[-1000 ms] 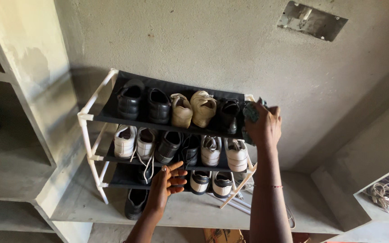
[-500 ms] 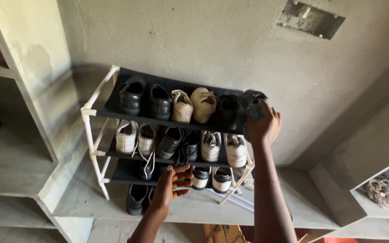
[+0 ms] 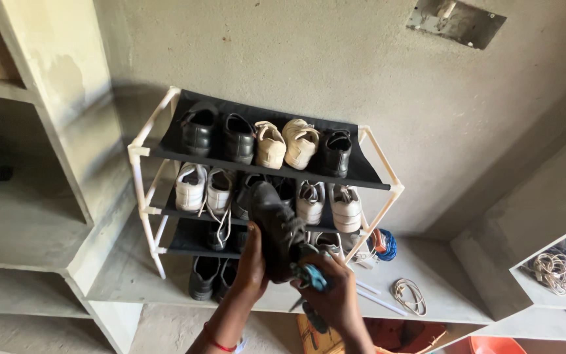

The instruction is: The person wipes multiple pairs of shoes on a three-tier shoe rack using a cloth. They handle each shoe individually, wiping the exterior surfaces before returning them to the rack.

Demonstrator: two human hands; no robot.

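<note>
Head view: a dark shoe (image 3: 276, 229) has been pulled off the middle shelf of the shoe rack (image 3: 140, 152) and is held up in front of it. The left hand (image 3: 251, 262) is wrapped around the heel end of the shoe, fingers closed on it. The right hand (image 3: 334, 294) is closed around a small blue and grey thing (image 3: 312, 275), maybe a cloth or brush; what it is cannot be told. That hand is pressed close to the low side of the shoe. No clean or dirty marks can be made out, so how much of the work is done cannot be told; it looks like one shoe is in hand and the rest are left on the rack. On the top shelf five shoes are set in a row: two black shoes (image 3: 217, 134), two cream shoes (image 3: 286, 144) and one more black shoe (image 3: 335, 152). On the middle shelf a white pair (image 3: 204, 189) is kept at the left and another white pair (image 3: 329, 204) at the right, with a gap between them where dark shoes are seen. More dark shoes (image 3: 207, 278) are tucked at the bottom. A coil of cord (image 3: 411, 295) is lying on the ledge (image 3: 453, 288) beside the rack
</note>
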